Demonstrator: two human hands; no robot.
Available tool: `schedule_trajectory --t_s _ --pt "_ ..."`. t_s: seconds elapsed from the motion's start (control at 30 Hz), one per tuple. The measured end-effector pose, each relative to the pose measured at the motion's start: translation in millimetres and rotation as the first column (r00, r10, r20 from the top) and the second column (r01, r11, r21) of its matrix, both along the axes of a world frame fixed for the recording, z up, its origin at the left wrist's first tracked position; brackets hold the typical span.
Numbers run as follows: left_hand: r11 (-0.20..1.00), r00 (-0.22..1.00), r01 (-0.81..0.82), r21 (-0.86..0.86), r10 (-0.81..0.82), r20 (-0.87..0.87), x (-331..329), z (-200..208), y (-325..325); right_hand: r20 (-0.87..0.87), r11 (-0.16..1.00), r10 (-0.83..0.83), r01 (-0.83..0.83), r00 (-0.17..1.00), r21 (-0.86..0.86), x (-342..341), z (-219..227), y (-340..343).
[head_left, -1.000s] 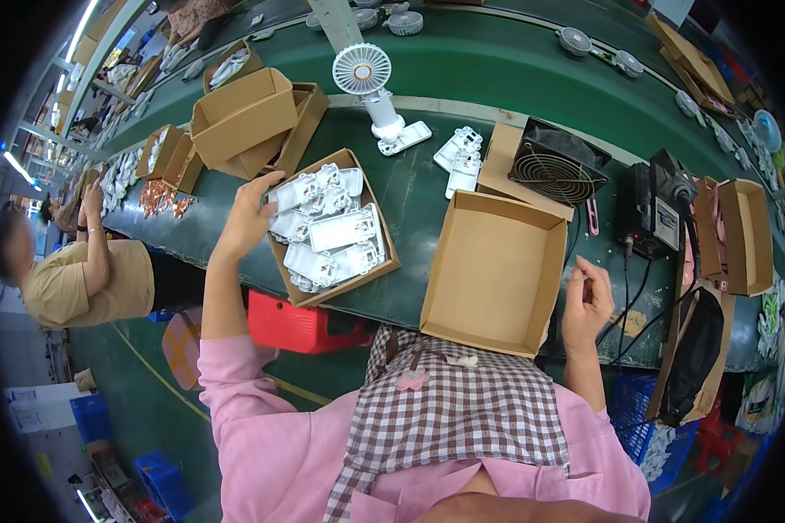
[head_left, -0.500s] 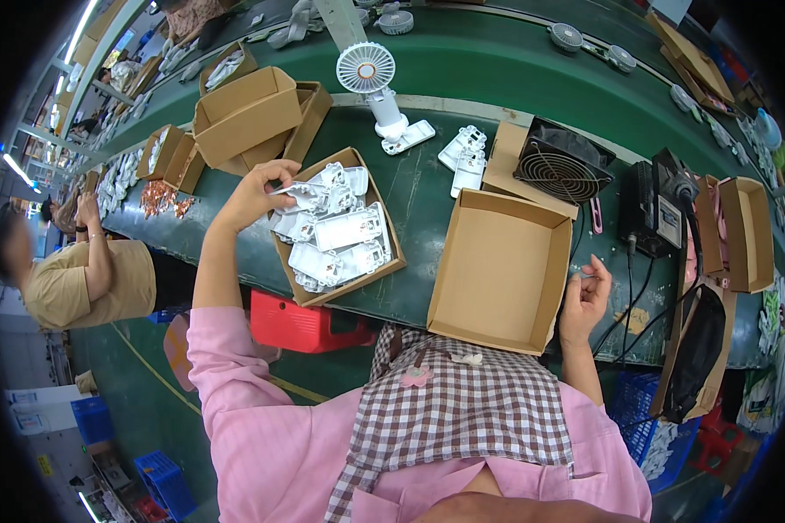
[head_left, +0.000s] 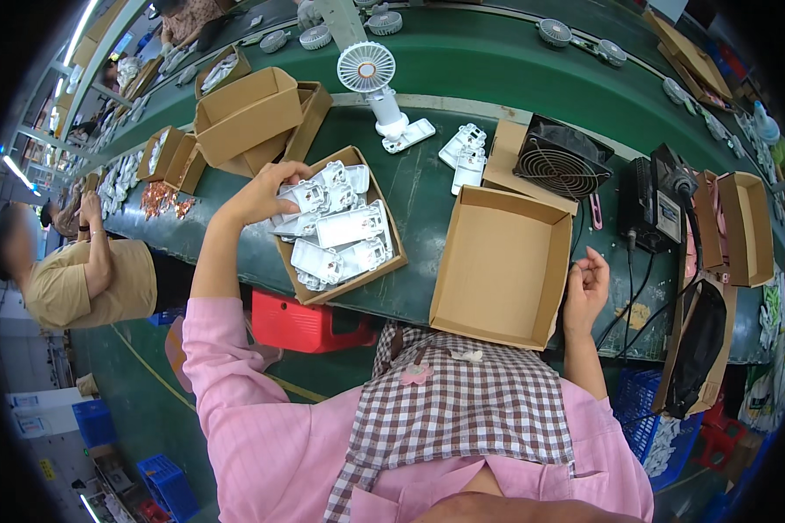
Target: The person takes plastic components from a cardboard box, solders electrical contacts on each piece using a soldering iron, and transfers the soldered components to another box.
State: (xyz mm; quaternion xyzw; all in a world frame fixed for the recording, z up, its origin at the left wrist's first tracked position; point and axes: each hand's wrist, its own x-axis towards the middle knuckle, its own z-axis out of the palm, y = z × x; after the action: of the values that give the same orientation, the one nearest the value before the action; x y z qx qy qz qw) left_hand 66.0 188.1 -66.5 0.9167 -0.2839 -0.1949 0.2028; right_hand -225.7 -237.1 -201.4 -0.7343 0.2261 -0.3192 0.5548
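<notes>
My left hand (head_left: 266, 196) reaches over the left rim of a cardboard box (head_left: 395, 237). Its thumb and fingers close on a white plastic casing (head_left: 307, 195) at the edge of the pile. Several more white casings (head_left: 351, 227), with small metal parts at their ends, lie jumbled in that box. Beside the right wall of a bare-bottomed cardboard tray (head_left: 495, 277) rests my right hand (head_left: 586, 292), its fingers loosely bent and apart with nothing visible in them. The tray leans at the table's near edge, against the checked apron.
Behind the box stands a white handheld fan (head_left: 366, 70). Loose casings (head_left: 464, 157) lie right of it. A black box fan (head_left: 563, 161) and a black power unit (head_left: 654, 209) with cables stand at the right. Stacked cardboard boxes (head_left: 249, 113) sit at the back left; a conveyor (head_left: 471, 74) runs behind.
My left hand has shifted slightly right, further over the pile. My right hand has risen a little beside the tray. Fans on the conveyor have moved left.
</notes>
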Motion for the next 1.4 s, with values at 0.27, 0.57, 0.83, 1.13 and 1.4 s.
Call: schedule_trajectory --t_s 0.27,0.57,0.83,1.13,1.4 --pt "0.998 0.999 0.021 0.057 -0.023 0.033 8 0 21 0.008 1.000 -0.008 0.007 1.000 0.022 3 -2 0" --pt "0.968 0.978 -0.161 -0.192 0.130 -0.165 -28 13 28 -0.025 0.999 0.003 -0.002 1.000 0.047 3 0 -2" --pt "0.963 0.989 -0.086 -0.257 0.050 -0.142 -39 9 41 -0.013 0.995 0.038 -0.037 0.999 0.098 3 -3 -2" --pt "0.992 0.997 0.069 -0.110 -0.064 0.047 -46 -10 38 -0.029 0.996 0.044 -0.042 0.999 0.079 4 -2 -1" --pt "0.978 0.999 0.035 -0.206 -0.027 0.043 -41 -21 42 -0.032 0.992 0.064 -0.060 0.997 0.107 4 -2 -2"
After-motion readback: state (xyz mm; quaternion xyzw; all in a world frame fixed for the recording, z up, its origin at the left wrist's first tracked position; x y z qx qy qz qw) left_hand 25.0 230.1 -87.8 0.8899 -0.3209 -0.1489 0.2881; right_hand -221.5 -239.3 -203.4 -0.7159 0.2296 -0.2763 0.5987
